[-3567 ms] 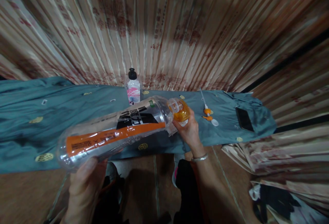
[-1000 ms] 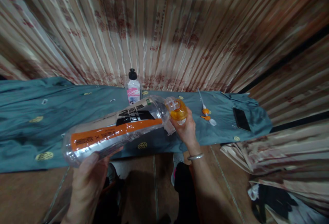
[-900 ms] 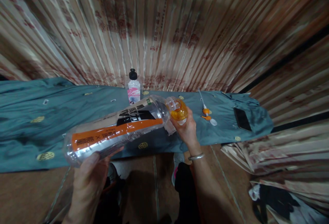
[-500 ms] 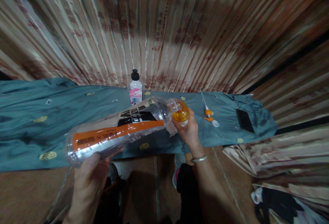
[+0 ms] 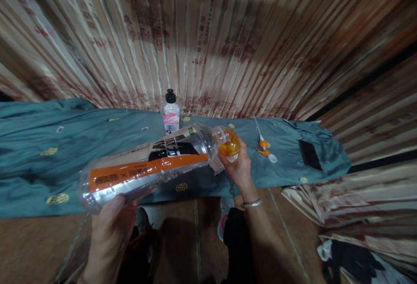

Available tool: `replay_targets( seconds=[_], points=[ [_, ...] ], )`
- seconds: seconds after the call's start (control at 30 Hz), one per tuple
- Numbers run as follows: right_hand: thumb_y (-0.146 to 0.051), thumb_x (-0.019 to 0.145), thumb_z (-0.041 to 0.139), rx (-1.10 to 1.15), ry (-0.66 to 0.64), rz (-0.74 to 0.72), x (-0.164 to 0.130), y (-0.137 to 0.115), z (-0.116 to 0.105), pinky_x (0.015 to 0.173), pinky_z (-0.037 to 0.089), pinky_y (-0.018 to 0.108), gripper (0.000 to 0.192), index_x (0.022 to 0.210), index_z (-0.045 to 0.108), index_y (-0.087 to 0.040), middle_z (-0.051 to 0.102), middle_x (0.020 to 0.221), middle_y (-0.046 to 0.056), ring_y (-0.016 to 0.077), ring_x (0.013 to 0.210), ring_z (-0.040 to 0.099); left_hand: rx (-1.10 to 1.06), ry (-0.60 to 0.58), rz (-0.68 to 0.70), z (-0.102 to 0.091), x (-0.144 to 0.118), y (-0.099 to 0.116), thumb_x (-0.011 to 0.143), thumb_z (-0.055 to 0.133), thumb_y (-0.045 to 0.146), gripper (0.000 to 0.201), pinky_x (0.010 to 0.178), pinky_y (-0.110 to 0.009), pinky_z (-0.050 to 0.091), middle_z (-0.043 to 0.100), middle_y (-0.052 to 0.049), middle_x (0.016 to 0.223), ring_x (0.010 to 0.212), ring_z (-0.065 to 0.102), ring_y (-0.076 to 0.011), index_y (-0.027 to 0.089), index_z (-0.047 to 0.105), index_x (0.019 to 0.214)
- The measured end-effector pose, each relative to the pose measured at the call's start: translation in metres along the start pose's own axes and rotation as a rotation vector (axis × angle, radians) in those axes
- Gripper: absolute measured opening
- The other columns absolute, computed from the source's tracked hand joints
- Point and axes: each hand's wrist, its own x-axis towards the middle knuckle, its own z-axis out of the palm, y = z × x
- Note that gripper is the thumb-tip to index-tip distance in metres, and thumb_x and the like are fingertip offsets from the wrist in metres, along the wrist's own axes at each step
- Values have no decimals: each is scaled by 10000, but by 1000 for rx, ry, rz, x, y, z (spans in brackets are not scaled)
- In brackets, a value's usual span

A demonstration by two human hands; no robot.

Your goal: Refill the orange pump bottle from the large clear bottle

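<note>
One table (image 5: 283, 143) under blue-green cloth (image 5: 81, 136), with a large clear bottle (image 5: 146, 166) and a small amber bottle (image 5: 230, 145) held above it.
The large clear bottle lies tilted in the left hand (image 5: 112, 219), which is curved around it near the base, thumb on the near side. Behind it, a black-capped bottle (image 5: 171, 117) stands upright. The right hand (image 5: 240, 169) is closed around the small amber bottle, whose neck is just beside the other's narrow end; if they touch, I cannot tell. To the right lie a black phone (image 5: 310, 155), an orange-headed pump (image 5: 263, 144) and a small disc (image 5: 273, 158).
</note>
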Motion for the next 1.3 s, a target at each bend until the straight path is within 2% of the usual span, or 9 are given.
replay_targets(
  seconds=[0.4, 0.67, 0.87, 1.07, 1.3],
  points=[
    [-399, 776, 747, 18, 5, 15, 0, 0, 0, 975, 564, 450, 692, 1369, 460, -186, 683, 1271, 145, 288, 1159, 680, -37, -42, -6, -1, 1, 0, 473, 918, 391, 406, 520, -282, 637, 787, 42, 801, 656, 702, -197, 283, 782, 840],
    [-424, 778, 755, 25, -6, 34, 1, 1, 1, 953, 573, 435, 680, 1354, 472, -199, 689, 1256, 131, 280, 1137, 689, -52, -12, -24, -2, 1, 0, 462, 926, 398, 419, 540, -307, 660, 781, 77, 796, 673, 713, -199, 273, 776, 832],
    [-423, 778, 757, 25, -2, 24, 0, 1, 0, 973, 563, 451, 688, 1358, 468, -192, 684, 1266, 143, 289, 1151, 682, -41, -59, 14, -4, 3, -1, 500, 913, 399, 443, 551, -321, 658, 782, 53, 827, 698, 719, -216, 283, 776, 905],
    [-420, 769, 766, 12, -4, 32, 0, 1, 0, 967, 569, 460, 708, 1364, 466, -180, 678, 1280, 155, 301, 1165, 677, -33, -14, -1, -1, 3, -1, 461, 920, 400, 486, 541, -308, 650, 772, 54, 847, 715, 705, -213, 273, 771, 906],
    [-415, 795, 742, 16, -1, 12, 0, 0, 0, 978, 563, 451, 670, 1362, 465, -188, 674, 1282, 148, 290, 1169, 673, -43, -39, 23, 0, 3, 1, 485, 911, 409, 458, 536, -281, 633, 764, 45, 840, 738, 704, -207, 250, 761, 887]
  ],
)
